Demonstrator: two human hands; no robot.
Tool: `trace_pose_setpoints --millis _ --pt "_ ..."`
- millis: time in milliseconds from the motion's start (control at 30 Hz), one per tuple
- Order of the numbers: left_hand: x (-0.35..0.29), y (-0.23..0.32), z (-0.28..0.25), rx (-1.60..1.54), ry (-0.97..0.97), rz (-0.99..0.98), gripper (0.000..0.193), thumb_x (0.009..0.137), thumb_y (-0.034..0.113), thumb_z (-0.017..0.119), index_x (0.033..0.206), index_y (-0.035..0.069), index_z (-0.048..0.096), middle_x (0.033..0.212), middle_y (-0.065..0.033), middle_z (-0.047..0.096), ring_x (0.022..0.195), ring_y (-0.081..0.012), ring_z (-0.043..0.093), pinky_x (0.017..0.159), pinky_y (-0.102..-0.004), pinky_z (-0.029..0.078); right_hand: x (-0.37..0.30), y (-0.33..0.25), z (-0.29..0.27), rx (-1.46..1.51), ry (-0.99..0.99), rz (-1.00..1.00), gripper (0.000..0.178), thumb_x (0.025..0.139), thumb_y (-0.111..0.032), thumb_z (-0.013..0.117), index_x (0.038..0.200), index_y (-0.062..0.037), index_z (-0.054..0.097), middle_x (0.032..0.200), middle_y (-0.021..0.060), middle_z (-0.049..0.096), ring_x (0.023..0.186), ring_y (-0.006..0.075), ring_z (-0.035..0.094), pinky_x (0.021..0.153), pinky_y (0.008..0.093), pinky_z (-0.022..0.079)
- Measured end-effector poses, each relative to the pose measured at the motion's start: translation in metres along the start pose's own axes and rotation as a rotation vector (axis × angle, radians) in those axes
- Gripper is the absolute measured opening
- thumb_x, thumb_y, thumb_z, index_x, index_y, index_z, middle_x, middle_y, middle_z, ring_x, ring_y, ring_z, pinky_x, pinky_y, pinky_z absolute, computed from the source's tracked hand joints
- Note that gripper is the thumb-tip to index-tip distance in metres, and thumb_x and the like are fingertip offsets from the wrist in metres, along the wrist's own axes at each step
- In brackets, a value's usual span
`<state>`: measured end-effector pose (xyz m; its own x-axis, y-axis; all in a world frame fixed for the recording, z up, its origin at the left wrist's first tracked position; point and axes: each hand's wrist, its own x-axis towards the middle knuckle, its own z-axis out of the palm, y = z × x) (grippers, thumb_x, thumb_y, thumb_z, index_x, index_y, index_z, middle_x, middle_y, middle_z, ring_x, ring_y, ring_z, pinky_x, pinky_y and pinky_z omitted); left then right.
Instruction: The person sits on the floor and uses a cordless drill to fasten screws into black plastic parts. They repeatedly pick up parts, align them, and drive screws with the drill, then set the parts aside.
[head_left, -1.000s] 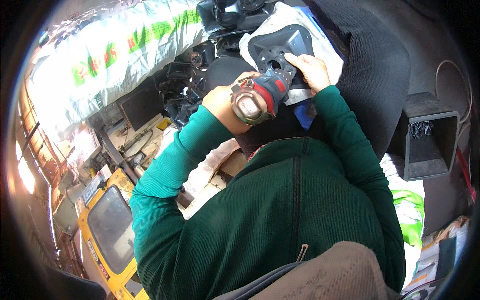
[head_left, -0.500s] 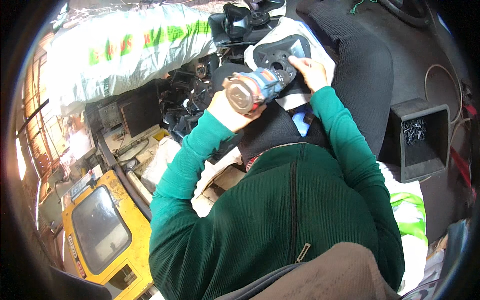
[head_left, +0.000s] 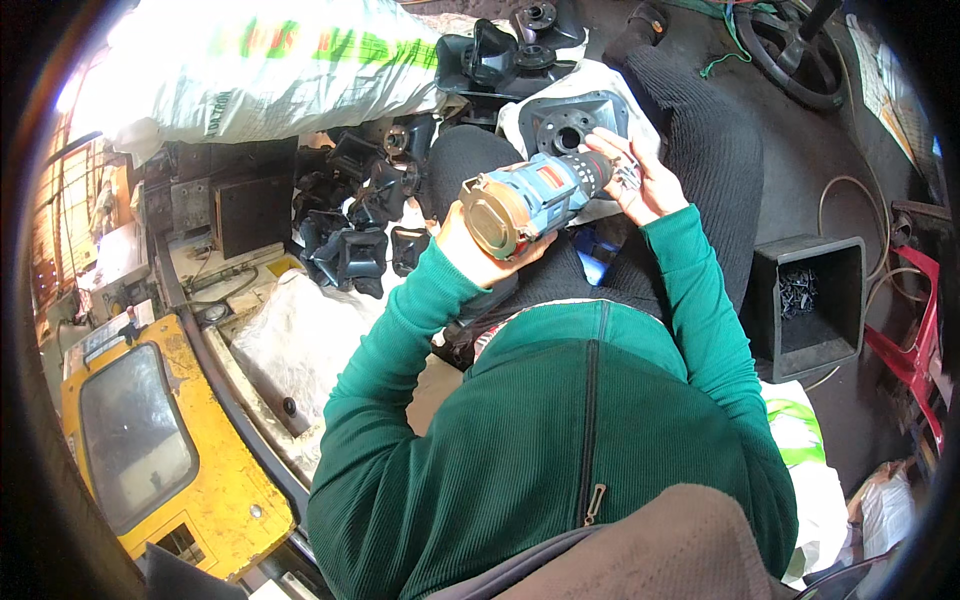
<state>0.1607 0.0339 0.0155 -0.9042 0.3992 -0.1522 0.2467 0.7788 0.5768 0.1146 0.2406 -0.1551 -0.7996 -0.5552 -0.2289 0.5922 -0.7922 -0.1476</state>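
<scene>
My left hand (head_left: 465, 248) is wrapped round a blue cordless drill (head_left: 545, 195), whose chuck points away to the upper right. Beside the chuck, my right hand (head_left: 656, 190) is turned palm up and holds several small metal screws (head_left: 626, 177) at its fingers. Just beyond the drill, a black plastic part with a round collar (head_left: 566, 138) rests between my legs on a white sack (head_left: 640, 122). The drill and my fingers cover some of its near side. Whether the drill's tip touches a screw, I cannot tell.
Black molded parts (head_left: 362, 250) lie piled to the left, with more (head_left: 490, 55) at the far side. A grey open bin (head_left: 815, 335) with screws stands at right. There are also a stuffed white sack (head_left: 300, 90), a yellow machine panel (head_left: 225, 465) and a red frame (head_left: 915, 345).
My right hand has left the black part's collar and turned palm up beside the chuck, where screws now show. The drill has drawn back from the collar. The whole view has shifted slightly.
</scene>
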Motion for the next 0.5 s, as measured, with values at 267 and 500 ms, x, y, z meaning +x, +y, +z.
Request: trace_pose_setpoints --millis 267,500 --pt "0.001 -0.004 -0.006 -0.047 0.017 -0.043 0.043 0.069 0.015 0.076 0.106 0.004 0.058 0.100 -0.0096 0.063 0.090 -0.0233 0.063 0.078 -0.0350 0.050 -0.001 -0.001 0.001 -0.113 0.021 0.116 0.050 0.097 -0.036 0.036 0.123 0.0059 0.046 0.097 0.0103 0.058 0.086 0.0208 0.062 0.080 0.0319 0.055" --pt "0.007 -0.005 -0.011 -0.078 -0.082 -0.075 0.048 0.069 0.014 0.077 0.110 0.003 0.055 0.103 -0.0099 0.062 0.092 -0.0218 0.062 0.081 -0.0341 0.050 0.002 -0.004 0.006 -0.194 -0.005 0.184 0.049 0.095 -0.035 0.041 0.120 0.0062 0.048 0.089 0.0101 0.061 0.080 0.0198 0.064 0.076 0.0310 0.056"
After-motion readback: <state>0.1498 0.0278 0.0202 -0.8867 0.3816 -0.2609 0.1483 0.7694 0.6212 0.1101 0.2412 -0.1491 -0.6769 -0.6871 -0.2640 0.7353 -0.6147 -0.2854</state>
